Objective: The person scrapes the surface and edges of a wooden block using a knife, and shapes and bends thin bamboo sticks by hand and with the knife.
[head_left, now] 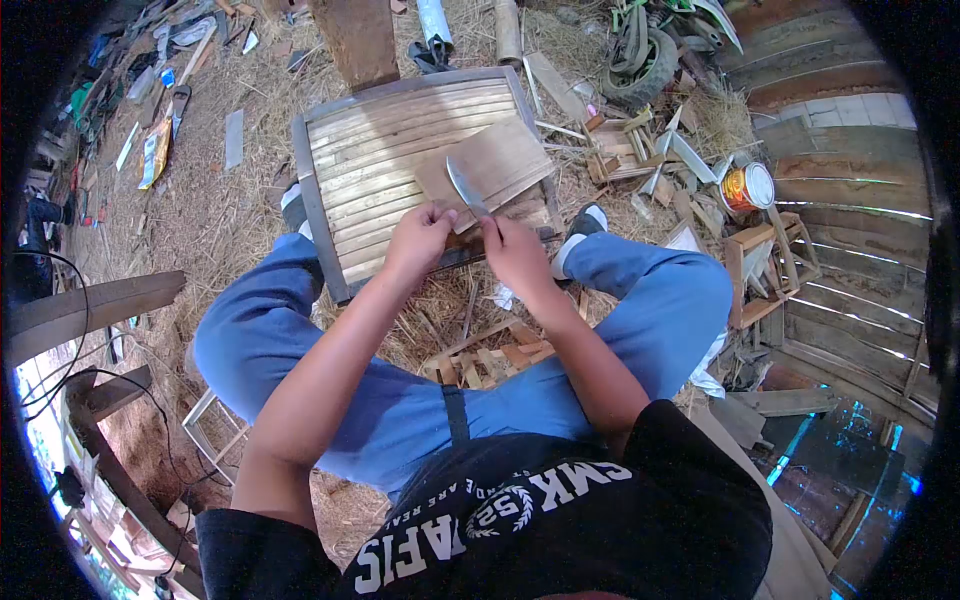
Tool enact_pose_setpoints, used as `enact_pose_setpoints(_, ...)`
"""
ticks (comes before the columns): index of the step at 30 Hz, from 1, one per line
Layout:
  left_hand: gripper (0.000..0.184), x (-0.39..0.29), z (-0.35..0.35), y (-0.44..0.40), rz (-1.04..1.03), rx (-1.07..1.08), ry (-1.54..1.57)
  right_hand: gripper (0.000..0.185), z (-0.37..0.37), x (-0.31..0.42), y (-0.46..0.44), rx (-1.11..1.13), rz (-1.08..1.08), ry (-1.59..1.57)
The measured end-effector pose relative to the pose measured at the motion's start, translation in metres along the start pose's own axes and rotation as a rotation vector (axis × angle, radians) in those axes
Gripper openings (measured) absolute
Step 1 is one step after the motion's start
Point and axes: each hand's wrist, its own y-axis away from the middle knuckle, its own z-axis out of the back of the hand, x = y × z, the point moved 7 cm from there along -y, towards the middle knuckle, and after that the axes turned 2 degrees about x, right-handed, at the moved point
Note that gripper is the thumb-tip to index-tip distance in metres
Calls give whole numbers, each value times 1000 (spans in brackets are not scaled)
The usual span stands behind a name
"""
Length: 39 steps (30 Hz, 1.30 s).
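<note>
My right hand [515,250] is wrapped round the handle of a knife [465,187], whose blade points up and left over a flat wooden board [500,165]. At the board's lower left corner, my left hand [425,232] is closed with fingertips pinched together; what they hold is too small to make out. The board lies tilted on a slatted wooden panel [370,150] with a dark frame, between my feet.
Wood scraps and straw cover the ground. A tire [640,72] lies at the upper right, near a red and yellow can [747,187] and a wooden crate [762,262]. A thick wooden post [358,40] rises beyond the panel. Plank walls stand at right.
</note>
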Motion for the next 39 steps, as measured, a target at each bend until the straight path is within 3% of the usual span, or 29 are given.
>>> enact_pose_setpoints(4, 33, 1, 2, 3, 82, -5, -18, 45, 13, -35, -14, -6, -250, -207)
enact_pose_setpoints(8, 33, 5, 0, -4, 33, 7, 6, 47, 3, -4, -4, 1, -60, 62)
enact_pose_setpoints(13, 33, 1, 0, 1, 115, 67, 18, 44, 23, -25, -18, -81, -142, -57)
enact_pose_setpoints(15, 33, -2, -1, 1, 57, 29, 16, 44, 24, -30, -19, -92, -197, -117)
enact_pose_setpoints(17, 33, -6, -1, 3, 52, 40, 38, 42, 6, 1, -4, -7, -70, 59)
enact_pose_setpoints(20, 32, -12, -1, 5, 91, 59, 50, 42, 12, 2, -10, 70, -95, 54)
enact_pose_setpoints(22, 32, -5, 0, 6, 141, 66, 42, 42, 29, -28, -20, -34, -290, -226)
enact_pose_setpoints(26, 34, 5, -1, -4, 27, 2, -15, 39, 2, -12, -7, 32, -125, 23)
enact_pose_setpoints(29, 36, 4, 1, -7, 4, 19, -22, 39, 10, -3, -6, 108, -129, 96)
enact_pose_setpoints(30, 36, 4, 2, -6, 15, 29, -42, 40, 28, -8, -11, -35, -115, 56)
enact_pose_setpoints(33, 37, 4, 3, -5, 25, 3, -105, 41, 62, -25, -24, 1, -420, -196)
enact_pose_setpoints(35, 37, 3, 2, -4, 61, 27, -80, 41, 49, -23, -17, -80, -298, -164)
enact_pose_setpoints(36, 37, 4, 2, -4, 100, 45, -60, 42, 22, -48, -21, -138, -93, 3)
enact_pose_setpoints(39, 37, 2, 2, -2, 133, 89, -22, 43, 37, -39, -19, -86, -142, -21)
